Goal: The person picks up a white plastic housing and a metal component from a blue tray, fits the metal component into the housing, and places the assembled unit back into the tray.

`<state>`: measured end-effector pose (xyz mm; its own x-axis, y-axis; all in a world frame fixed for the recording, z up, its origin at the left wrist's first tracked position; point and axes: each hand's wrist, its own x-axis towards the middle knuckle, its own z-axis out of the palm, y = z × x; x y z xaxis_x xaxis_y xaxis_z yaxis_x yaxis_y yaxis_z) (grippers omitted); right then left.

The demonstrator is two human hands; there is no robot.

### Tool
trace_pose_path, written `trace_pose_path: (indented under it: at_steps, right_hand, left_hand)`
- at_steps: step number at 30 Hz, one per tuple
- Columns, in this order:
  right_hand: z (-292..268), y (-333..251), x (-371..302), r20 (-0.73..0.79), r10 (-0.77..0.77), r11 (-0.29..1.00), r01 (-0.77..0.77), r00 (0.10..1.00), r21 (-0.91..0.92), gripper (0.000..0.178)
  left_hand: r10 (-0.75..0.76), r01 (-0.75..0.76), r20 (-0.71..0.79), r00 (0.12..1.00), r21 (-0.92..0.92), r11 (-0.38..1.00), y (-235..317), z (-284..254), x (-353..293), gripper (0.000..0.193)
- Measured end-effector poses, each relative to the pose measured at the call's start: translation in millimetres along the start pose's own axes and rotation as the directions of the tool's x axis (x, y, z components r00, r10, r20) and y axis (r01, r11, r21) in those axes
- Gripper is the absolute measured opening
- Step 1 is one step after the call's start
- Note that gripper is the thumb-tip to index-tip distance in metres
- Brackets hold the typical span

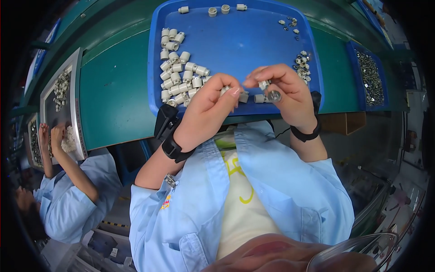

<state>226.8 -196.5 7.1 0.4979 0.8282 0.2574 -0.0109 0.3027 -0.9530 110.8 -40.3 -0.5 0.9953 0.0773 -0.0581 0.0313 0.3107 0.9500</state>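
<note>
My left hand (209, 105) is closed, its thumb and fingers curled round a small white piece (224, 90) that they mostly hide. My right hand (290, 93) pinches a small white part with a metal piece (264, 85); a round, shiny metal end (274, 95) shows by the thumb. Both hands are over the near edge of a blue tray (152, 86), a short gap between them. White cylindrical pieces (176, 77) lie heaped along the tray's left side. Between my hands, another white cylinder (260, 98) rests near the tray's front edge.
Small white-and-metal parts (302, 65) lie at the tray's right side. A blue bin of metal parts (369, 77) stands far right on the green table (115, 90). At left, a co-worker's hands (56, 136) are over a metal-rimmed tray (78, 109).
</note>
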Motion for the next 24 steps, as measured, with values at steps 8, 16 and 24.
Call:
trace_pose_path:
  at_steps: [8, 16, 24]
  right_hand:
    - [10, 7, 1, 0.091, -0.105, 0.947, 0.128, 0.99, -0.293, 0.027]
    - [22, 2, -2, -0.06, -0.206, 0.88, 0.158, 0.977, -0.448, 0.031]
    - [11, 5, -4, 0.105, -0.475, 0.551, 0.388, 0.874, -0.739, 0.036]
  left_hand:
    - [-0.079, 0.091, 0.089, 0.993, -0.147, 0.985, -2, 0, 0, 0.021]
    - [-0.052, 0.048, -0.001, 0.999, -0.369, 0.928, -8, 5, 0, 0.025]
    - [0.008, -0.032, -0.074, 0.997, -0.326, 0.945, -11, 9, 0, 0.026]
